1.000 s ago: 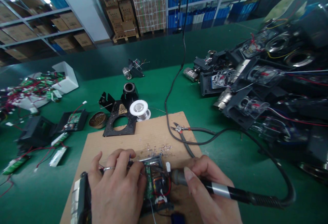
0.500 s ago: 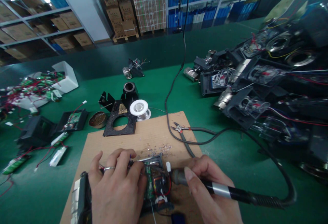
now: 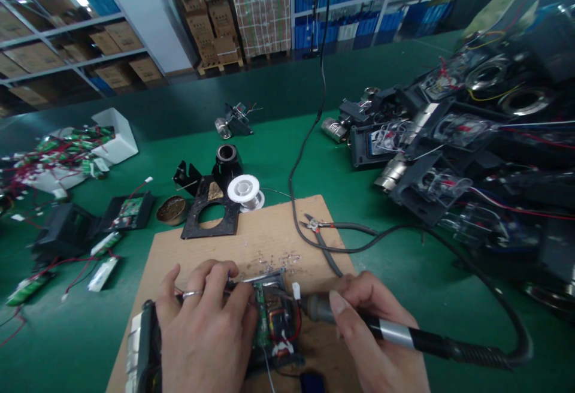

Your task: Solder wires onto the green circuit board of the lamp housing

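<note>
Little has shifted since a second ago; only my right hand (image 3: 377, 345) has slid a touch to the right with the soldering iron (image 3: 386, 330), whose cable (image 3: 449, 255) loops a little wider over the green table (image 3: 278, 147); my left hand (image 3: 204, 333) is where it was. At a cluttered workbench, I close the right hand around the iron's grip, its tip aimed left at the small open unit (image 3: 274, 321) that sits at the near edge of the cardboard sheet (image 3: 265, 231); the left hand lies over the unit's left side, fingers curled and pinching something thin at its top edge, which I cannot make out; whether tip meets board is hidden. By my reading the soldering on this unit is in mid course, wires in place and housing not closed; a heap of black housings (image 3: 449, 159) at right and battery packs (image 3: 58, 153) far left suggest many more to do; solder spool (image 3: 245, 192) and cutters (image 3: 321, 228) lie just beyond.
</note>
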`<action>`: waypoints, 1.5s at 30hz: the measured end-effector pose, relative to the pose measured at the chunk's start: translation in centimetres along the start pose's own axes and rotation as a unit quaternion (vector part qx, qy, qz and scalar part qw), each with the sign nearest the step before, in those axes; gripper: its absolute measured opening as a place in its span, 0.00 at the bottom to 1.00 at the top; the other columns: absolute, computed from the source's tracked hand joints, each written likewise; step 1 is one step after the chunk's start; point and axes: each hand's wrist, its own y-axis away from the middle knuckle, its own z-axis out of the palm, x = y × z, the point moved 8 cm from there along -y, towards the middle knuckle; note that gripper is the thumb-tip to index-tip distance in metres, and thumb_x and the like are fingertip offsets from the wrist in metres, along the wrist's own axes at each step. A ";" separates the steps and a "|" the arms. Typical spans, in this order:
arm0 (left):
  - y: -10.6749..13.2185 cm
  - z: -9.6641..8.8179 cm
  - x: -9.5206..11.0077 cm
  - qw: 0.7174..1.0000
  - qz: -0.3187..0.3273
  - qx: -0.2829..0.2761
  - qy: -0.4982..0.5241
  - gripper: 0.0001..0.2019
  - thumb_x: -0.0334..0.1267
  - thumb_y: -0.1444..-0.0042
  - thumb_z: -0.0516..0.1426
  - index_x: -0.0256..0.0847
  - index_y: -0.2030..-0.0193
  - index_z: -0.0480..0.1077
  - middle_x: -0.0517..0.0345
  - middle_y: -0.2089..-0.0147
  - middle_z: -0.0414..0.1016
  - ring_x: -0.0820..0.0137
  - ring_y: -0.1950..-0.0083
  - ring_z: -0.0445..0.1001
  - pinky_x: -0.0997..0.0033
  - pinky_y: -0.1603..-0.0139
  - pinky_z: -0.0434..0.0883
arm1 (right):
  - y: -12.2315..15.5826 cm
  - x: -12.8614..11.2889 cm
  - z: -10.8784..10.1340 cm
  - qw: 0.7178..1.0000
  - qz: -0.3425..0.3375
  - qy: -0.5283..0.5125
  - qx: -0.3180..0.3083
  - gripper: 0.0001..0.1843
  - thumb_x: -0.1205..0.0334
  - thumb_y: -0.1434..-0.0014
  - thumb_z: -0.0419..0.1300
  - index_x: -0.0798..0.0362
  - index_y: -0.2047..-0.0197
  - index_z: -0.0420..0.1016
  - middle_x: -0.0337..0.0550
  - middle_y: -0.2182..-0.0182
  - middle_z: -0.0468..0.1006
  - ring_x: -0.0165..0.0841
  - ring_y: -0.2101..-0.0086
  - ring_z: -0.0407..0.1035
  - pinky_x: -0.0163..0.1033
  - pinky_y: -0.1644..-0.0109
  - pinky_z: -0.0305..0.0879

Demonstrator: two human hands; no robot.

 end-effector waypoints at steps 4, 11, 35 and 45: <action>-0.1 0.0 0.0 1.000 -0.004 -0.001 -0.001 0.08 0.41 0.38 0.55 0.54 0.64 0.76 0.56 0.55 0.79 0.51 0.48 0.69 0.34 0.37 0.53 | 0.0 -0.2 -0.1 1.000 -0.003 -0.004 0.000 0.17 0.61 0.33 0.57 0.49 0.75 0.63 0.30 0.82 0.62 0.25 0.81 0.57 0.28 0.80 0.58; 0.0 -0.1 0.1 1.000 -0.009 -0.008 -0.003 0.08 0.40 0.38 0.55 0.54 0.64 0.77 0.56 0.55 0.79 0.50 0.48 0.70 0.34 0.36 0.53 | 0.2 0.2 -0.3 1.000 0.006 -0.019 0.006 0.17 0.61 0.33 0.56 0.49 0.75 0.63 0.30 0.82 0.61 0.25 0.81 0.57 0.27 0.80 0.58; 0.9 -0.9 -0.1 0.999 0.044 0.015 -0.002 0.09 0.40 0.37 0.58 0.58 0.53 0.77 0.63 0.52 0.82 0.55 0.47 0.72 0.43 0.33 0.50 | 0.3 -0.3 -1.4 0.999 0.007 -0.032 0.018 0.18 0.58 0.31 0.57 0.49 0.75 0.64 0.32 0.81 0.61 0.27 0.80 0.57 0.29 0.79 0.57; 0.5 -3.2 0.6 0.983 0.127 0.031 0.131 0.11 0.33 0.38 0.56 0.54 0.56 0.77 0.68 0.52 0.82 0.69 0.48 0.75 0.66 0.26 0.48 | 0.4 -0.2 -1.3 0.999 0.000 -0.033 0.018 0.18 0.59 0.31 0.57 0.48 0.75 0.63 0.31 0.82 0.61 0.27 0.81 0.57 0.30 0.80 0.56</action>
